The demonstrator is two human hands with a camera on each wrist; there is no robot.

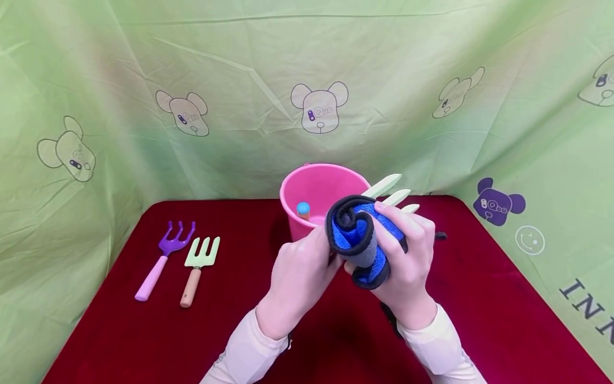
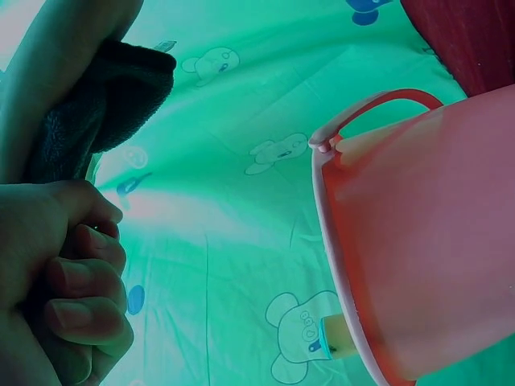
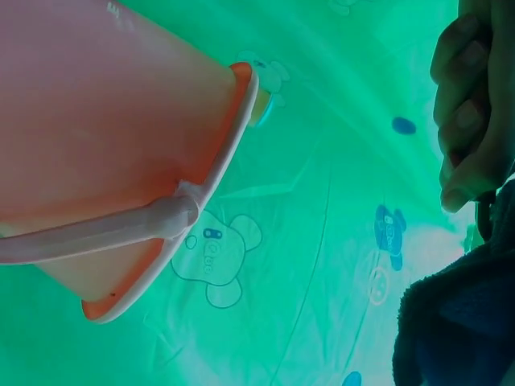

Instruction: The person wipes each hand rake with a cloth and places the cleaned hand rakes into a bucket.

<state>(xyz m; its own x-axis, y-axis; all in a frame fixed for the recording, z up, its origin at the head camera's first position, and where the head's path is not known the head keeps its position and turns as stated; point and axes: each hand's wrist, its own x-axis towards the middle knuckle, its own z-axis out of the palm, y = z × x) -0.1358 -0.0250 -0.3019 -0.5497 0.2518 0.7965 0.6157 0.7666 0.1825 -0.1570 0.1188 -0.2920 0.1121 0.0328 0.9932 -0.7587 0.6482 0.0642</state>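
Observation:
My right hand [image 1: 405,261] grips a blue cloth [image 1: 357,240] with black edging, bunched into a roll. Beyond the cloth stick out the pale green prongs of a hand fork [image 1: 384,185], pointing up and away to the right; its handle is hidden. My left hand [image 1: 302,272] has its fingers curled close under the cloth, where the fork's handle end lies out of sight. Both hands are raised just in front of a pink bucket [image 1: 292,218]. In the left wrist view the curled left fingers [image 2: 84,281] show below the dark cloth [image 2: 121,96].
A purple rake with a pink handle [image 1: 153,277] and a pale green fork with a wooden handle [image 1: 201,253] lie on the red tabletop [image 1: 110,320] at left. A blue-tipped handle [image 1: 303,209] stands inside the bucket. A small black thing [image 1: 440,235] lies right of my hands.

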